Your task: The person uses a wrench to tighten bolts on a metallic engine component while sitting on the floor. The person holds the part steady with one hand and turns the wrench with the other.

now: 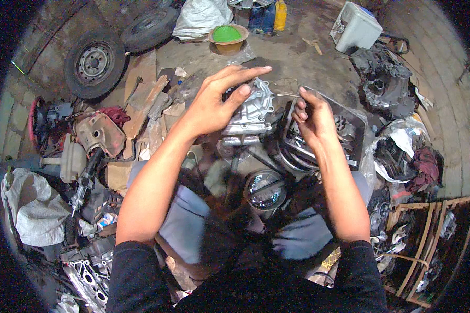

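Observation:
In front of me stands a silver cast-metal engine part (253, 107) with a scalloped, bolt-holed rim. My left hand (214, 99) is at its left side, fingers stretched out and thumb apart, partly covering it; whether it touches the casting I cannot tell. My right hand (317, 117) is closed, pinching a thin, light metal piece (287, 95) between thumb and fingers, its tip pointing left toward the casting's rim. Below the right hand, a metal tray (361, 125) holds several metal parts. A round, dark, shiny container (265, 190) stands between my knees.
Two tyres, one on a steel wheel (94, 62), lean at the far left. A green-lined bowl (227, 34), a white sack (201, 18) and a yellow jerrycan (280, 15) stand at the back. Dark machine parts (384, 78) lie right; cylinder-head-like castings (89, 276) lie near left.

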`<state>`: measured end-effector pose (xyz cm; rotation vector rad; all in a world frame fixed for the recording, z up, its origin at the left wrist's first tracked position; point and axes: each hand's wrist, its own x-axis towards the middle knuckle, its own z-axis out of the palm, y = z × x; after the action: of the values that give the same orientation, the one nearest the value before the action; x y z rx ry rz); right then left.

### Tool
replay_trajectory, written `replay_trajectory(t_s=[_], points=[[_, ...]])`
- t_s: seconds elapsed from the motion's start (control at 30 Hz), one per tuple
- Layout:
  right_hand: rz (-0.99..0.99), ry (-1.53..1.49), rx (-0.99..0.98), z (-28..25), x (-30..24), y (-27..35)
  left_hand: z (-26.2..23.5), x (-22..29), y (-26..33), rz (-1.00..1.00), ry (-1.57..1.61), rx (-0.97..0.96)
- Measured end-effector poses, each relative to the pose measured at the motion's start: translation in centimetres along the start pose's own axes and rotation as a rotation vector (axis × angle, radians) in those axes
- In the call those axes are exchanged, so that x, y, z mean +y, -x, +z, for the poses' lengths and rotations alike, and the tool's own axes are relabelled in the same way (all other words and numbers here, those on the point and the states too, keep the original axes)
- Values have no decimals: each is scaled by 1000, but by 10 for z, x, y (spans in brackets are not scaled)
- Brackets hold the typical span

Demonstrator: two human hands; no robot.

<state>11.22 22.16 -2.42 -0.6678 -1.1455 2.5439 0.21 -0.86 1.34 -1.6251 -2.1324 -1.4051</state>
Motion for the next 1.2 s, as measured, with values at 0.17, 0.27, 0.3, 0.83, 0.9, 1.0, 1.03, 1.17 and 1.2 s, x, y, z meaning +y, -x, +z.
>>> replay_trajectory(t_s=[0.17,0.27,0.3,0.83,0.9,1.0,1.03,1.17,1.2], points=[[8,135,-146,-6,-7,45,-1,1,0,19,-24,8],[27,234,-172,-3,-2,66,1,5,-1,-32,10,-19],[30,307,-231,-2,1,71,1,4,-1,-24,8,-5],[-395,948,-156,23,41,101,2,2,-1,16,21,27],[-361,884,-138,24,45,102,1,5,-1,7,26,20],[-198,677,-118,31,48,108,2,6,-2,6,24,23],[-92,533,-119,35,49,112,3,4,-1,23,14,40],[169,189,-46,61,48,125,6,-1,-2,44,-1,61],[206,89,-38,64,49,126,5,0,-1,36,9,61]])
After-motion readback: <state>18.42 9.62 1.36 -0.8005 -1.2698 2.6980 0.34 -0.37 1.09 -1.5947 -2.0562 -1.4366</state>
